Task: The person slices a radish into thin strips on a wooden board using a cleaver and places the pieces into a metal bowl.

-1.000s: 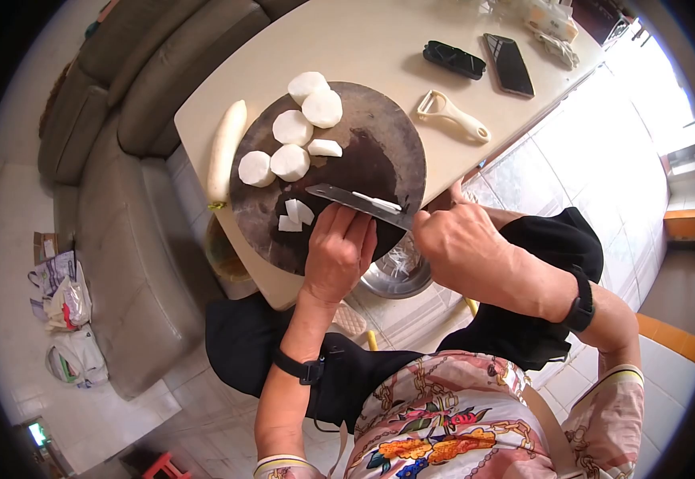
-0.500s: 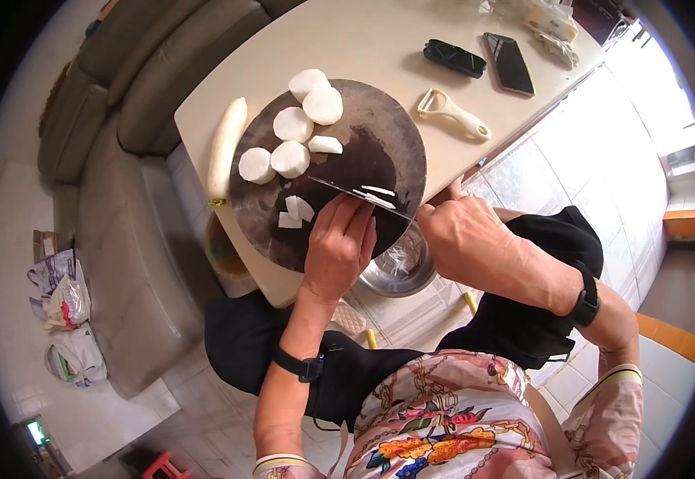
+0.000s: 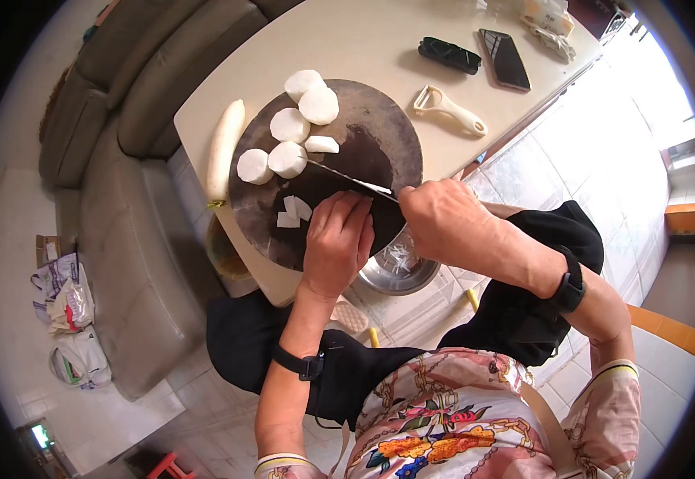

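Note:
My right hand (image 3: 455, 227) is wrapped round the handle of a kitchen knife (image 3: 339, 173), whose thin blade slants across the round dark chopping board (image 3: 395, 120). My left hand (image 3: 338, 243) presses bent fingers onto the board right beside the blade; what lies under them is hidden. Thin white radish slices (image 3: 373, 187) rest against the blade's far side. Left of my left hand lie a few cut radish pieces (image 3: 295, 209). Several thick peeled radish chunks (image 3: 290, 126) sit at the board's back left, with a smaller slab (image 3: 322, 144) near them.
A whole white radish (image 3: 224, 156) lies left of the board on the table (image 3: 347, 48). To the right are a peeler (image 3: 451, 112), a black case (image 3: 449, 55) and a phone (image 3: 505, 59). Below the board's edge stands a metal bowl (image 3: 401, 283) holding white strips. A sofa (image 3: 132, 263) borders the left.
My right hand has shifted left and slightly up with the knife, and the blade's tip now reaches farther up-left, beside a radish chunk. My left hand stays nearly in place.

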Action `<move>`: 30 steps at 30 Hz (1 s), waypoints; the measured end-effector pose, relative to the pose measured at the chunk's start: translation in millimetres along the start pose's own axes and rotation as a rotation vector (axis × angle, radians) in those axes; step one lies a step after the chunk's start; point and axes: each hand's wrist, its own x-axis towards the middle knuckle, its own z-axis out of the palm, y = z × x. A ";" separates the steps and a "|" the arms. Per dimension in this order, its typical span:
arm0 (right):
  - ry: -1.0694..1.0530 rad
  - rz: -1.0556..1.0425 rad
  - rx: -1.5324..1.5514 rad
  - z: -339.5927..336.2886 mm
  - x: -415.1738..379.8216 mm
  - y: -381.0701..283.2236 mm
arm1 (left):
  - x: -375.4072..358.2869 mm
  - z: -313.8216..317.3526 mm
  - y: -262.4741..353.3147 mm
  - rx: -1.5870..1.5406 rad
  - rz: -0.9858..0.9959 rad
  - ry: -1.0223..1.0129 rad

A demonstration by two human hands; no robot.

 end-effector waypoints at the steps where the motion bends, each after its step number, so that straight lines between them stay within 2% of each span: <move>1: -0.001 0.000 -0.004 -1.2 -2.7 2.1 | 0.1 0.0 -0.2 -0.002 0.000 0.003; 3: -0.095 0.061 0.002 -4.5 -8.0 5.9 | -0.1 -0.1 -0.5 0.033 0.026 0.006; 6: -0.024 0.035 -0.072 -10.2 -17.4 3.5 | -1.0 -1.7 1.1 0.064 0.031 0.024; 10: -0.075 0.082 -0.037 -15.6 -18.6 3.9 | -4.1 -0.2 0.9 0.074 0.012 0.053; 19: -0.078 0.036 0.005 -15.4 -25.3 0.2 | -4.2 -0.7 -0.4 0.099 0.033 0.048; 25: -0.110 0.045 -0.072 -18.8 -25.7 -3.9 | -2.2 -2.2 1.1 0.082 -0.015 0.002; 27: -0.072 -0.056 0.000 -15.2 -26.9 -1.5 | -1.6 -2.2 0.7 0.073 -0.029 -0.006; 30: -0.069 -0.063 -0.037 -18.3 -25.8 -6.7 | -0.8 -2.4 0.7 0.067 -0.049 -0.024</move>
